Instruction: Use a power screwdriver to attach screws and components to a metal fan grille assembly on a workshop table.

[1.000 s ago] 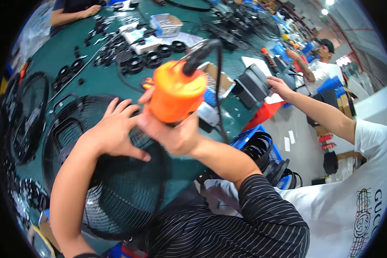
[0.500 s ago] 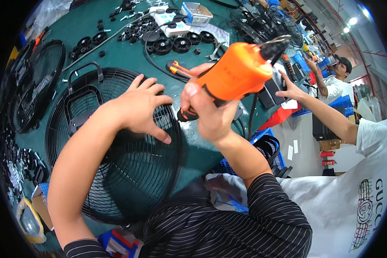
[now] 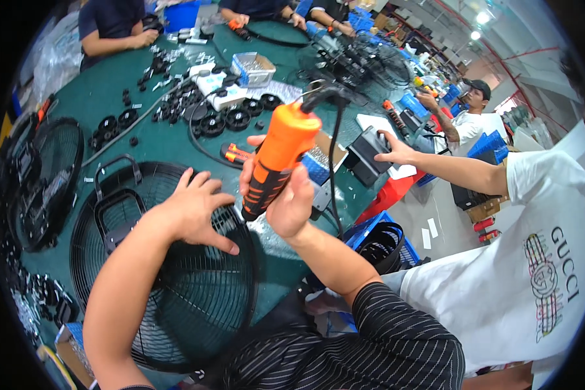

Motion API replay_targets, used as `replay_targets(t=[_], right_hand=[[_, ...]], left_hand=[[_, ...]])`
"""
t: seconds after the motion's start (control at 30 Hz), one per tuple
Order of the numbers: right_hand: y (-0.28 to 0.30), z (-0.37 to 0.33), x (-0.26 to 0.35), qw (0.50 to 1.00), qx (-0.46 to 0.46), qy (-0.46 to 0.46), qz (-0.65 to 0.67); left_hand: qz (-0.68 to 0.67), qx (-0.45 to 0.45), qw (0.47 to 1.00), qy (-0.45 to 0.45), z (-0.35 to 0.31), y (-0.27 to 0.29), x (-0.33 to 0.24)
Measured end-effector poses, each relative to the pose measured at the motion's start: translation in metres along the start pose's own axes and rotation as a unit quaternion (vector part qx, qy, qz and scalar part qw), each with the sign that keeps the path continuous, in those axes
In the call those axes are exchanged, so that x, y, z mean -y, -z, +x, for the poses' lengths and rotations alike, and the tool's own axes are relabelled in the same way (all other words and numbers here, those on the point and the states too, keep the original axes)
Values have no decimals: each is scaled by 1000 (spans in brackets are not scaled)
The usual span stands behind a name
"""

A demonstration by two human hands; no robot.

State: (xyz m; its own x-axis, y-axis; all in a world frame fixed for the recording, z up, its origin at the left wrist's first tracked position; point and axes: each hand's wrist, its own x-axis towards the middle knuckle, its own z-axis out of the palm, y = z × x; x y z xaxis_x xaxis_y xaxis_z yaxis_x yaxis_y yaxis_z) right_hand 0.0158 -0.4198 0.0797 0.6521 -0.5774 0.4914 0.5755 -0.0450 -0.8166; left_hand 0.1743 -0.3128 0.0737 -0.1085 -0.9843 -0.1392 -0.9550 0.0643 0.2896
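Observation:
A round black wire fan guard (image 3: 195, 305) with a black handle bracket (image 3: 114, 208) lies on the green table. My left hand (image 3: 188, 207) rests on its right part, fingers spread over the wires. My right hand (image 3: 291, 205) is closed around an orange and black power screwdriver (image 3: 285, 146), held above the table just right of the guard. The tool's orange end points up and away, and a black cord (image 3: 335, 162) hangs near that end. Beyond my right hand lies another orange-handled tool (image 3: 235, 154), partly hidden.
More fan assemblies (image 3: 42, 182) stand at the left. Black wheels (image 3: 237, 119), loose small parts and a carton of screws (image 3: 253, 69) lie farther back. At right, a co-worker's hand (image 3: 396, 151) touches a black box-shaped part (image 3: 369, 156); a blue crate (image 3: 396, 244) sits below. Others work across the table.
The screwdriver has moved left and swung more upright in my right hand. My left hand stays on the fan guard. The view has shifted, showing more of the far table side.

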Motion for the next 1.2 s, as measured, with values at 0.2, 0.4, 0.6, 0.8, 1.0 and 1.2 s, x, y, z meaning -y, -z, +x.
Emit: replay_targets(t=[0.2, 0.4, 0.6, 0.8, 1.0, 1.2], right_hand=[[-3, -5, -6, 999, -28, -4, 18], [-8, -11, -6, 997, -66, 27, -14], [-11, -7, -3, 996, -43, 39, -62], [-12, -8, 5, 998, -2, 33, -59], [-14, -16, 14, 986, -79, 62, -129], [-4, -16, 13, 981, -66, 59, -174]], left_hand=[[-21, -6, 1000, -17, -2, 1, -1], [-41, 6, 999, -11, 2, 6, -8], [-41, 24, 999, 3, 2, 9, -13], [-59, 34, 998, 2, 2, 11, -13], [-107, 35, 989, -93, 5, 9, -20], [-122, 70, 985, -97, 9, 6, -20]])
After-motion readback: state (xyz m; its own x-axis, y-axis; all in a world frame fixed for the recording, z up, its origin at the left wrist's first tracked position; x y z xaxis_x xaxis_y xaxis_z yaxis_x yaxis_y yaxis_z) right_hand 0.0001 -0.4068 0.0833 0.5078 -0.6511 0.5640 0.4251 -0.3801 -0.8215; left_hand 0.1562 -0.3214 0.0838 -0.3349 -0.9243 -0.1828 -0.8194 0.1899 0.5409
